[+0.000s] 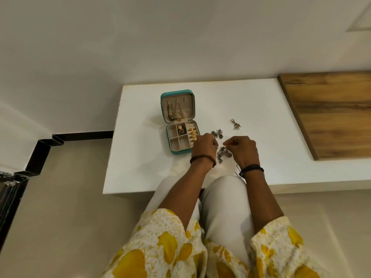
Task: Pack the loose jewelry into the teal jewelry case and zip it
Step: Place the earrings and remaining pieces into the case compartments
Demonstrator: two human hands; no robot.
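The teal jewelry case (163,109) lies open on the white table (261,109), chains hanging in its lid and gold rings (193,133) in its tray. My left hand (203,146) and my right hand (243,150) sit just right of the case, fingers pinched on a dark silver floral necklace (222,152) that hangs between them. More of its flower pieces (217,133) lie beyond my hands. A pair of triangular earrings (235,124) rests farther right. A thin wire piece (239,171) lies by my right wrist.
A wooden board (331,113) covers the table's right side. My white-trousered knee (224,189) rises against the table's front edge. A dark metal frame (38,155) stands at the left by the floor.
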